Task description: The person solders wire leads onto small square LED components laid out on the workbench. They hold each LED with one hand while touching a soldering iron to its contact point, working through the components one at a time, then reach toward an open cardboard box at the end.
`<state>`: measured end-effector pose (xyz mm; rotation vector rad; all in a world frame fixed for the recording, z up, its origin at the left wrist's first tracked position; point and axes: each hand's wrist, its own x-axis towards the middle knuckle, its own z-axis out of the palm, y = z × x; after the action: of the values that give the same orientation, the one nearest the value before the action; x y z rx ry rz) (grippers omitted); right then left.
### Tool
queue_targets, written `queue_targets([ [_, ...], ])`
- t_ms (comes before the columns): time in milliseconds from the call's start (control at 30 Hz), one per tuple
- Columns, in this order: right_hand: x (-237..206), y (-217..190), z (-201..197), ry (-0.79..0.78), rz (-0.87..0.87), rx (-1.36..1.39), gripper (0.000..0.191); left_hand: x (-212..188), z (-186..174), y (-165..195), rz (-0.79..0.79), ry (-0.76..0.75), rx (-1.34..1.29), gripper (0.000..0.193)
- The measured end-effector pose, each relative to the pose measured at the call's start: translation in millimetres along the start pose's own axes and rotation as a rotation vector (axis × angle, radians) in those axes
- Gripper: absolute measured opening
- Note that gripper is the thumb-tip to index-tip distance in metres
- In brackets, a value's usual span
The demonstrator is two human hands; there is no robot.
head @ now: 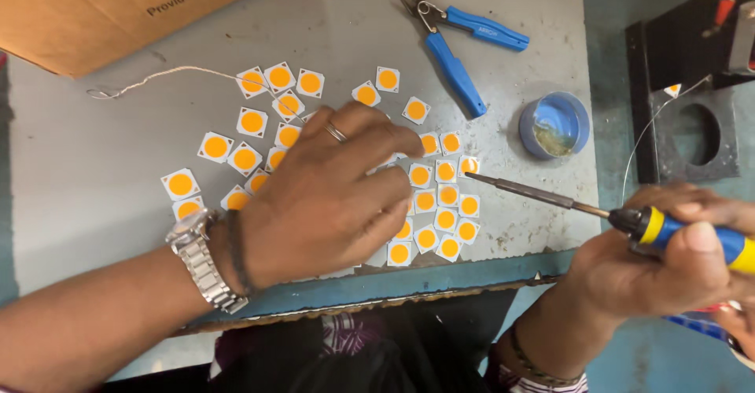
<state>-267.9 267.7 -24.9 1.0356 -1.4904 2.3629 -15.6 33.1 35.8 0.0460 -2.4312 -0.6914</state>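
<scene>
- The grey work surface [94, 173] carries the job: from my remote view, many small white square chips with orange round centres [244, 158] lie loose at the left, and a tidier block of them [446, 195] sits in rows under the iron's tip.
- I judge the work mid-way: I cannot tell from here which chips are already soldered, and the scattered ones look untouched.
- My left hand [330, 196] lies palm down over the chips, fingers loosely curled, fingertips pressing near the top of the rowed block; it grips nothing I can see.
- My right hand [668, 259] is closed around the soldering iron [550, 196] by its yellow and blue handle, tip touching or just above a chip at the block's upper right.
- Blue pliers [460, 47] and a small blue flux tin [555, 124] sit apart, unused.
</scene>
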Motion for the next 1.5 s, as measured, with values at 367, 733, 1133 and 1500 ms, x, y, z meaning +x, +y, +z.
queue_targets([
  [367,-1.1,-23.6,13.8,-0.045,-0.117,-0.150,0.029,4.7,13.5,1.2,0.017,-0.047,0.018,0.012],
  [733,-2.1,-25.5,12.9,-0.097,-0.129,-0.226,0.031,5.0,19.4,-0.6,-0.014,-0.077,0.020,0.012],
  [1133,-3.3,-22.5,2.6,-0.153,-0.092,-0.243,0.028,5.3,21.9,-1.1,-0.011,-0.100,0.014,0.012],
  [1500,0.7,-29.1,19.1,-0.138,-0.130,-0.242,0.030,6.9,22.1,-0.4,-0.008,-0.100,0.041,0.013],
])
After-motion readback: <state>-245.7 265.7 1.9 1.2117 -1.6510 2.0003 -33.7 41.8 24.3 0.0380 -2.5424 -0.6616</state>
